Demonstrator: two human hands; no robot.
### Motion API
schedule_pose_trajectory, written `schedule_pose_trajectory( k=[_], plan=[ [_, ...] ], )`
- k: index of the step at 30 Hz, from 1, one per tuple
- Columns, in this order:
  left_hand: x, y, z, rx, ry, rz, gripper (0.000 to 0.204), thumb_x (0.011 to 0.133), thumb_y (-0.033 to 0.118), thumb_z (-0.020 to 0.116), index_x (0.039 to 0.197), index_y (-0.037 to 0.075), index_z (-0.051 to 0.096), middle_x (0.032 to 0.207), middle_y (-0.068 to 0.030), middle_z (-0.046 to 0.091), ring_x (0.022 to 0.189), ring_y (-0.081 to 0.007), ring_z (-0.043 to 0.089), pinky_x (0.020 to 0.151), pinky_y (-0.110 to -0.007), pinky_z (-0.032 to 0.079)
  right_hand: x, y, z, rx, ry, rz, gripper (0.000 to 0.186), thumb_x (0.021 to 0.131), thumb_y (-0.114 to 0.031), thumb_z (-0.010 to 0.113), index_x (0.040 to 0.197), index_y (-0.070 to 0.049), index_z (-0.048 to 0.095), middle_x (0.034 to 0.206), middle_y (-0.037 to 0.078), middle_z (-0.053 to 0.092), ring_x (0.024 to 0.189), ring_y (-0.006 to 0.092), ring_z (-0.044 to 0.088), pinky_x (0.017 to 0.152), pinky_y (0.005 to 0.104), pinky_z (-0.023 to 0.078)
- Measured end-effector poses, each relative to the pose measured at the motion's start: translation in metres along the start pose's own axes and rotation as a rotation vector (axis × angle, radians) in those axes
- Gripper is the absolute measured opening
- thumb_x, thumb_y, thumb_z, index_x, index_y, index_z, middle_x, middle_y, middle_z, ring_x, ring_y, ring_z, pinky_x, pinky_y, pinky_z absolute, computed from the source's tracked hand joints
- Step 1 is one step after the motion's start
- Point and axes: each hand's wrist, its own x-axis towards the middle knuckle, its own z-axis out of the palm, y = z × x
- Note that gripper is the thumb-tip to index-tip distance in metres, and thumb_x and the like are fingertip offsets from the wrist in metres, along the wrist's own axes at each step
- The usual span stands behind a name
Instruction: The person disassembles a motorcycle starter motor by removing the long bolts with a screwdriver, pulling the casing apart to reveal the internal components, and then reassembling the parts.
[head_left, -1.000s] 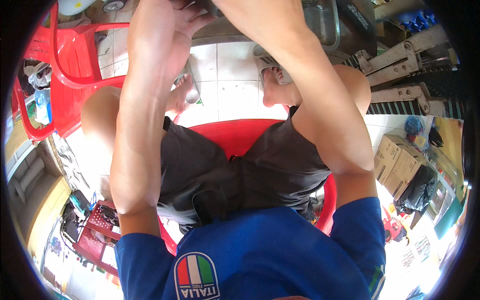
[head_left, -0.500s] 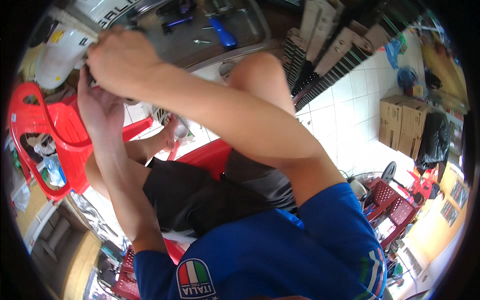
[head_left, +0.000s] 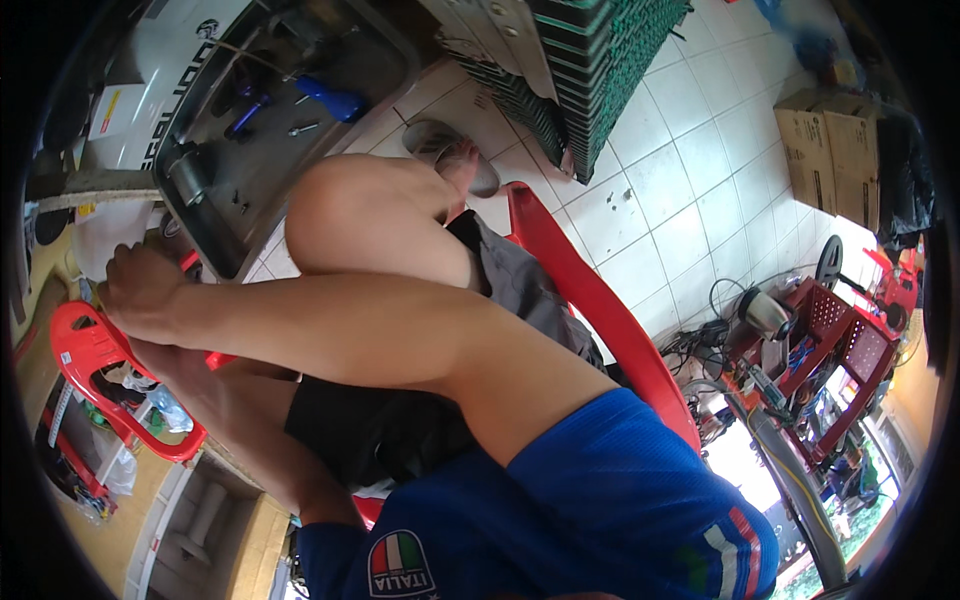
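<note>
My right hand (head_left: 138,288) reaches across my body to the far left, with its fingers curled against the edge of a white appliance casing (head_left: 100,232). What it grips is hidden. My left hand (head_left: 172,362) lies just under the right wrist, mostly covered by the right forearm, so its fingers do not show. My bare knee (head_left: 350,215) rises behind the arms. Beyond it, a grey metal tray (head_left: 395,55) holds a blue-handled screwdriver (head_left: 330,100) and small loose parts.
I sit on a red plastic chair (head_left: 590,300) on a white tiled floor. A red plastic stool (head_left: 92,350) stands at the left. A stack of green and black crates (head_left: 590,70) is at the top, cardboard boxes (head_left: 835,150) at the right, and red baskets with cables (head_left: 820,340) at the lower right.
The view has swung and tilted. Both hands have moved from the top of the picture down to the far left, beside the white casing.
</note>
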Motion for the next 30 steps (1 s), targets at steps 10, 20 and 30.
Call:
schedule_pose_trajectory(
  k=[10,20,30],
  plan=[
    [0.020,-0.001,-0.040,0.086,-0.069,0.036,0.042,0.108,0.025,0.035,0.144,0.004,0.040,0.137,-0.0093,0.050,0.126,-0.0205,0.051,0.106,-0.036,0.043,-0.004,-0.008,0.014,-0.110,0.012,0.018,0.022,0.080,-0.020,0.066,0.093,-0.006,0.075,0.096,0.008,0.065,0.099,0.0272,0.057,0.082,0.0420,0.049],
    [0.014,0.008,-0.050,0.105,-0.063,0.032,0.042,0.108,0.025,0.035,0.143,0.004,0.041,0.137,-0.0097,0.050,0.126,-0.0207,0.051,0.107,-0.037,0.043,0.000,-0.009,0.024,-0.103,0.032,-0.035,0.022,0.083,-0.021,0.063,0.093,-0.006,0.075,0.094,0.008,0.065,0.099,0.0264,0.056,0.086,0.0439,0.048],
    [0.009,0.014,-0.031,-0.003,-0.111,-0.016,0.041,0.108,0.026,0.036,0.142,0.004,0.041,0.137,-0.0100,0.050,0.127,-0.0209,0.050,0.107,-0.037,0.043,0.004,0.001,0.021,0.057,0.026,-0.126,0.024,0.084,-0.023,0.061,0.095,-0.006,0.075,0.100,0.010,0.069,0.101,0.0273,0.059,0.085,0.0410,0.049]
  ],
)
